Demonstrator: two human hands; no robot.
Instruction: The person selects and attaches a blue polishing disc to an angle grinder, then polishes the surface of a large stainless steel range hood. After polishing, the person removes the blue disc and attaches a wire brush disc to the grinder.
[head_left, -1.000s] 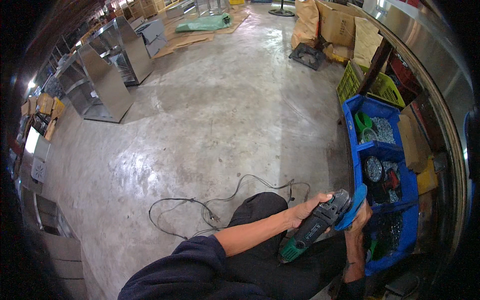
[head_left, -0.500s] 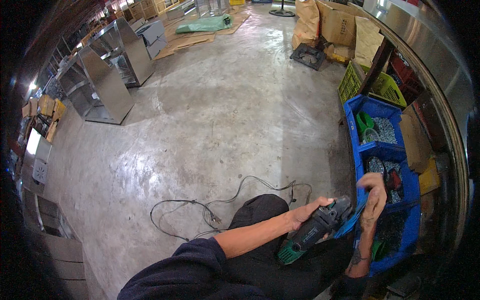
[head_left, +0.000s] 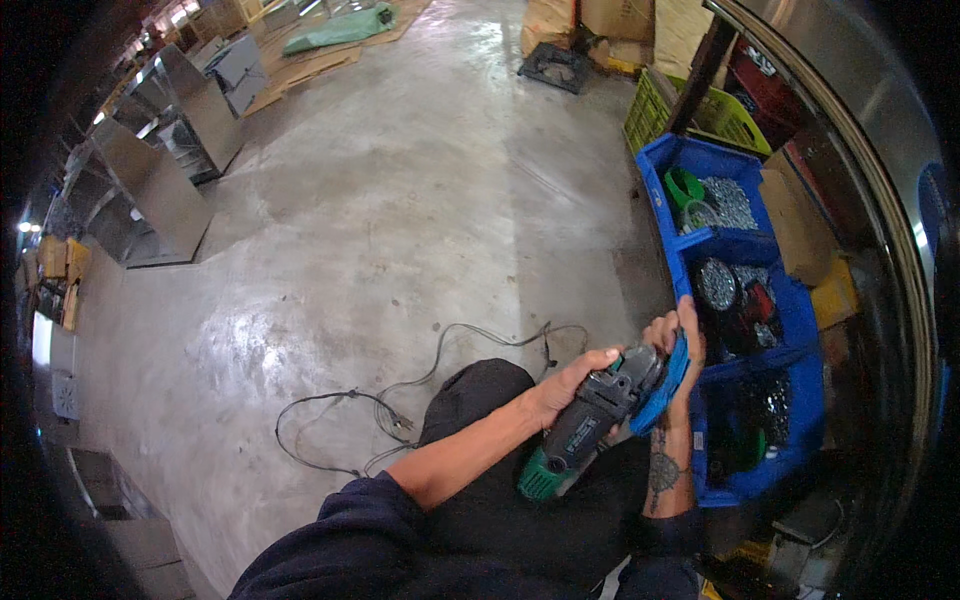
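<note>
I see the left hand gripping a grinder over the lap. The right hand curls around its blue disc; I can't tell if those fingers grip. I'd brace the grinder firmly against twisting.

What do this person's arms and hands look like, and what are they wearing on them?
The left hand and right hand are bare, with no gloves. The dark navy left sleeve and right sleeve leave the left forearm and right forearm uncovered. The right forearm carries a dark, rounded tattoo; its finer details are too small to make out.
</note>
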